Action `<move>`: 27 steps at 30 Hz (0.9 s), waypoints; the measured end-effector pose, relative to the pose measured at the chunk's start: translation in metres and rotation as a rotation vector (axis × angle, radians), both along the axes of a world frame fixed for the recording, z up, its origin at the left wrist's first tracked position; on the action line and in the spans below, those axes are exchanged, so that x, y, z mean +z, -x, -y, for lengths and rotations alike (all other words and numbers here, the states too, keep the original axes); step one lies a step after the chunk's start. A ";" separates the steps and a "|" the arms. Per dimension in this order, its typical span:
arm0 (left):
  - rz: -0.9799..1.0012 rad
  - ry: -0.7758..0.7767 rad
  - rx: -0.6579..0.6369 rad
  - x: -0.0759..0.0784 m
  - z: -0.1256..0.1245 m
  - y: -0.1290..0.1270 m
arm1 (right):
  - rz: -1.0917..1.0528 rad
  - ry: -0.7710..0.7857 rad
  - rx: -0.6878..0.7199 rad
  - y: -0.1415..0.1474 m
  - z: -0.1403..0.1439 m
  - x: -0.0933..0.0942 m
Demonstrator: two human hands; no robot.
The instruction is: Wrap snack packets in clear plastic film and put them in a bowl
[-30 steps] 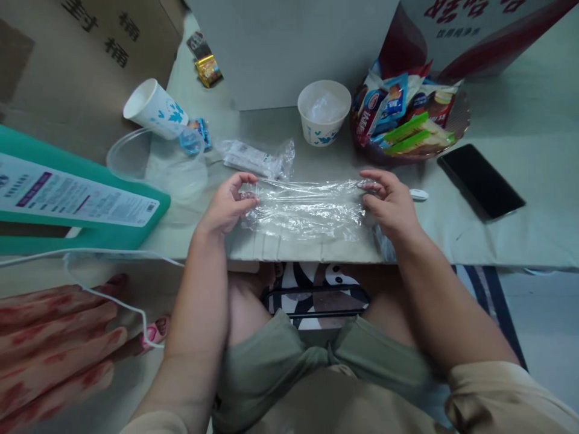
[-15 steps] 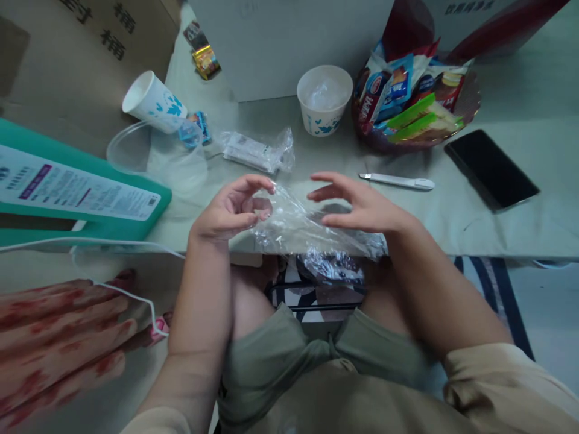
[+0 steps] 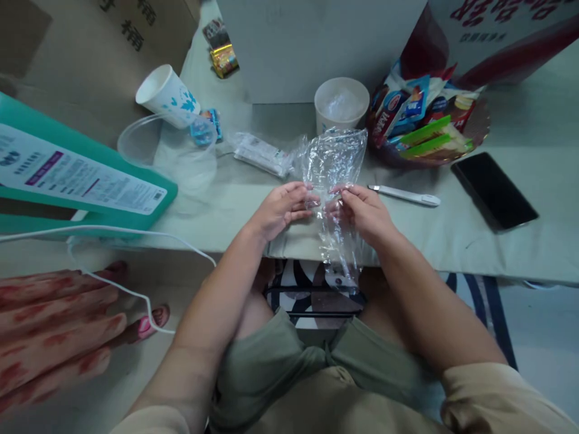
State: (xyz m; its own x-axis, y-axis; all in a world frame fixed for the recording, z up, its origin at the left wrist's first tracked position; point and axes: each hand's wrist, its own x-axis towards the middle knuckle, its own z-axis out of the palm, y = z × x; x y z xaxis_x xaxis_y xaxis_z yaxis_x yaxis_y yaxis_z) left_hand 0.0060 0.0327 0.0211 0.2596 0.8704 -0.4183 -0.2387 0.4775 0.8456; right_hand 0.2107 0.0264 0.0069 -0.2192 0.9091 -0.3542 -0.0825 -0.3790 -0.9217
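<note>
A crinkled clear plastic bag [image 3: 337,163] stands up between my hands, its lower part hanging over the table's front edge. My right hand [image 3: 364,211] is closed on the bag, thumb and fingers pinching its middle. At the bag's left side, my left hand [image 3: 287,208] has its fingers curled against the film and appears to grip it. Just right of my right hand lies a white utility knife [image 3: 404,195]. Behind the bag is a paper cup [image 3: 341,99] with clear plastic inside. A small wrapped white packet [image 3: 262,154] rests beyond my left hand.
A snack bowl [image 3: 479,123] and a phone [image 3: 495,190] are on the right. To the left stand a clear plastic tub [image 3: 185,166], a tilted paper cup [image 3: 167,93] and a green jug [image 3: 149,220]. A white cable [image 3: 149,232] crosses the table edge. Another person's foot [image 3: 154,319] shows lower left.
The bag has been lifted and turned from lying low to standing upright. My right hand, open before, has closed on it. My left hand has moved right, nearer the right one.
</note>
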 end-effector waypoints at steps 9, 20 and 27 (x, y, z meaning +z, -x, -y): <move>0.089 -0.034 0.208 -0.010 -0.009 0.004 | 0.384 -0.338 -0.118 -0.012 0.003 -0.002; -0.290 -0.140 -0.099 -0.006 0.010 -0.009 | 0.404 -0.335 -0.034 -0.015 0.011 0.000; -0.071 -0.226 -0.113 0.004 0.010 0.014 | 0.053 -0.273 0.019 -0.020 0.015 0.001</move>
